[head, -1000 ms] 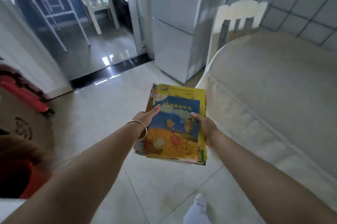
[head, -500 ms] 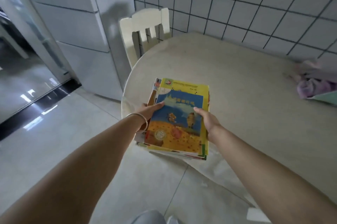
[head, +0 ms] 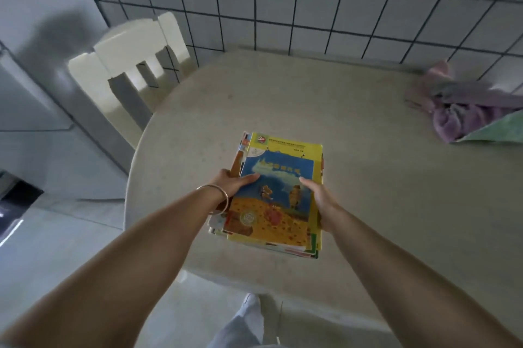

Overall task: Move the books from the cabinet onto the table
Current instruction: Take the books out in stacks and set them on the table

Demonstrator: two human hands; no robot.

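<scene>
Squarely between them, left hand [head: 229, 182] and right hand [head: 321, 200] clasp the books [head: 276, 195] above the table [head: 396, 178].

A flat stack of books [head: 278, 195], yellow-and-blue cover uppermost, is sitting mid-frame over the beige table [head: 396, 178].

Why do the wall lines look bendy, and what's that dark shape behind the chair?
Head view: the wide-angle lens bows the tiled wall grid; the dark shape is the white chair casting a soft shadow on the cabinet; the purple cloth looks smeared, the stack of books fairly sharp.
</scene>
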